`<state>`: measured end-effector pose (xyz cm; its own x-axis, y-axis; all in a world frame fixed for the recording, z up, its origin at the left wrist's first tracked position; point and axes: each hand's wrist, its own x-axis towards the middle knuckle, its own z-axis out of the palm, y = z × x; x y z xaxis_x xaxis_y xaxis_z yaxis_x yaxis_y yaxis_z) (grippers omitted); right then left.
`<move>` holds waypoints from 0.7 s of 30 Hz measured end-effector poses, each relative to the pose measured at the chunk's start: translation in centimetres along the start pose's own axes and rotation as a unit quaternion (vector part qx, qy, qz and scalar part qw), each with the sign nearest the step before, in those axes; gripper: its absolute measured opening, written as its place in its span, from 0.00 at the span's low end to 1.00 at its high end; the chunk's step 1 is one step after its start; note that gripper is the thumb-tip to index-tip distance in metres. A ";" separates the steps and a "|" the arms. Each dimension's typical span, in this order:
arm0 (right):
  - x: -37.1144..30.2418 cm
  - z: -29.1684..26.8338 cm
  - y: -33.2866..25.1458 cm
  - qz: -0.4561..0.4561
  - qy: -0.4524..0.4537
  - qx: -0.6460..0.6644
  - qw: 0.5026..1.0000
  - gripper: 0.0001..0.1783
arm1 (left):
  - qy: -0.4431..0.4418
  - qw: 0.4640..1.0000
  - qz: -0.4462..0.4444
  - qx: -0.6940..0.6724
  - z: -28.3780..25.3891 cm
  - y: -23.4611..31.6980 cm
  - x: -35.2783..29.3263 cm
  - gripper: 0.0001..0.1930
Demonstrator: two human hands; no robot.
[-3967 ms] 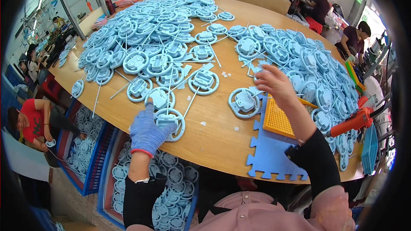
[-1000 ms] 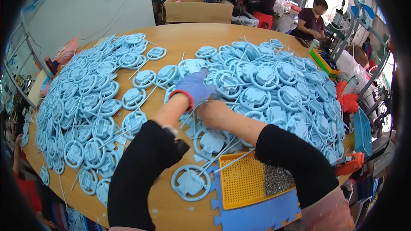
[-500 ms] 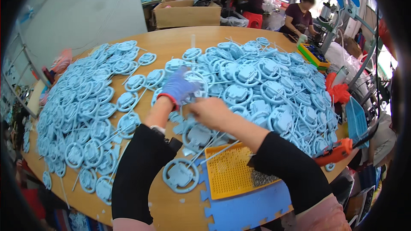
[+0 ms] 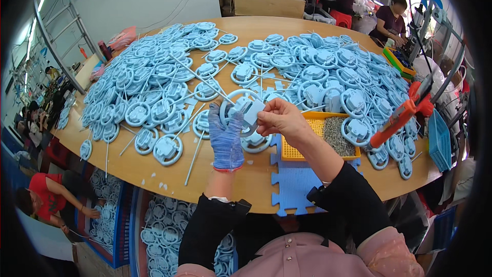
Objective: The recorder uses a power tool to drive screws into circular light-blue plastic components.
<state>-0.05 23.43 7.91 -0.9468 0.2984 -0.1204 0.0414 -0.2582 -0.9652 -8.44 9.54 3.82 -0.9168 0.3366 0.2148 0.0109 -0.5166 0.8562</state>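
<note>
A light-blue plastic ring-shaped part (image 4: 247, 107) with a boxy centre and a long thin stem is held up over the near middle of the table. My left hand (image 4: 227, 141), in a bluish-purple knit glove, is closed round its left side. The bare fingers of my right hand (image 4: 286, 121) pinch the right edge of its boxy centre. Similar parts lie in a heap (image 4: 328, 74) behind and to the right, and another heap (image 4: 128, 79) spreads to the left. Beside my right forearm sits a yellow basket (image 4: 295, 147) holding small metal pieces (image 4: 338, 137).
A blue foam mat (image 4: 294, 182) lies under the basket. An orange-handled tool (image 4: 393, 122) slants above the right heap. At the right edge is a blue basket (image 4: 438, 141). Part-filled crates (image 4: 122, 225) stand below the table, near a person in red (image 4: 45, 195). Others sit farther back.
My hands have come back from over the heap toward me. The ring-shaped part is now plainly raised between them. The view has shifted, showing more floor and crates.
</note>
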 end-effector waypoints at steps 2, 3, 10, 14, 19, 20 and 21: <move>-1.7 0.9 0.5 0.011 -0.010 -0.010 1.000 0.11 | 0.009 1.000 0.014 -0.017 0.0 1.0 -2.2 0.30; -2.7 1.6 0.6 0.017 -0.015 -0.027 0.999 0.12 | 0.003 1.000 0.021 -0.005 0.0 1.6 -3.4 0.31; -4.6 2.2 0.5 -0.045 0.000 -0.336 0.941 0.18 | -0.051 0.999 0.002 0.004 -1.8 4.5 -7.2 0.35; -5.3 1.5 1.3 -0.027 -0.125 -0.088 0.988 0.26 | -0.107 0.994 -0.015 -0.011 -2.9 4.0 -7.4 0.39; -4.4 1.2 1.5 0.011 -0.061 -0.100 0.993 0.23 | -0.149 0.980 -0.043 0.125 -2.2 4.1 -5.6 0.46; -4.2 1.1 1.6 0.013 -0.059 -0.099 0.993 0.23 | -0.149 0.980 -0.046 0.125 -2.2 4.1 -5.3 0.46; -4.0 1.1 1.7 0.008 -0.061 -0.088 0.994 0.22 | -0.138 0.981 -0.046 0.131 -2.0 4.1 -5.1 0.45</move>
<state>3.43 20.82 7.04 -0.9766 0.1799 -0.1175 0.1017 -0.0946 -0.9903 -4.51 4.11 5.28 -0.7760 0.5915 0.2189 0.0681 -0.2664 0.9615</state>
